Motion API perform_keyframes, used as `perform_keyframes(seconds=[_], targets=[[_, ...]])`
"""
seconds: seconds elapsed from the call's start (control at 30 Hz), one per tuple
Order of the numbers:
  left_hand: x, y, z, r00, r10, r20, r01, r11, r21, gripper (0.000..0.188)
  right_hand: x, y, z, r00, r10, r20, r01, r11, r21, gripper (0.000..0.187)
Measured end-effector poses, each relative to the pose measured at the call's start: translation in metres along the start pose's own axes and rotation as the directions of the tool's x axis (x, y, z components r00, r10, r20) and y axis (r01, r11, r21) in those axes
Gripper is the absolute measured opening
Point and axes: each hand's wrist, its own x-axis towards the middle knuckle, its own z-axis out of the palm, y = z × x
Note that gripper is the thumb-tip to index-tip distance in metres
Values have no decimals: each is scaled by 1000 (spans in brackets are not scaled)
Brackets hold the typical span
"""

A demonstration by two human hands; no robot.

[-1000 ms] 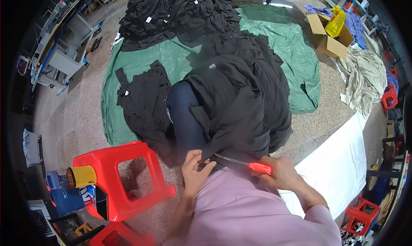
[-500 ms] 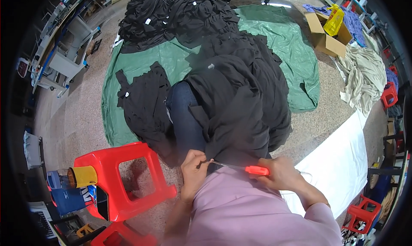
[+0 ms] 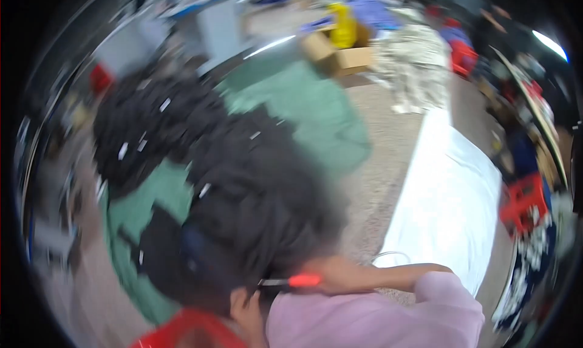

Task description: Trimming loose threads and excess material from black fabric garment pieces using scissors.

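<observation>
My right hand (image 3: 331, 275) is closed round the handle of a hand tool with an orange-red handle (image 3: 303, 280) and a slim dark and metal front part pointing left. The tool's exact kind is smeared by motion. Just left of its tip is my left hand (image 3: 244, 307), fingers drawn together at the edge of the black cloth; what they pinch does not show clearly. A big heap of black garments (image 3: 255, 196) with small white labels spreads over my lap and in front of me. A smaller black garment (image 3: 161, 251) lies to its left.
Under the garments is a green tarp (image 3: 303, 111). Another black pile (image 3: 152, 117) lies far left. A red plastic stool (image 3: 188, 330) stands at lower left. On the right are a white sheet (image 3: 434, 196), a cardboard box (image 3: 352, 59) with a yellow bag, and pale cloth (image 3: 416, 62).
My view has swung to the right, blurring the picture, so the piles and stool now sit further left. My right hand still holds the red-handled tool near my left hand.
</observation>
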Motion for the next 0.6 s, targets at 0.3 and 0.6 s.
perform_keyframes(seconds=[0.3,0.6], targets=[[24,-3,2,988,-120,102,131,986,-103,16,3,6,24,995,25,-95,-17,996,88,33],[42,-69,-27,797,-491,352,560,820,-123,56,4,-25,-2,990,-43,-133,75,966,248,33]])
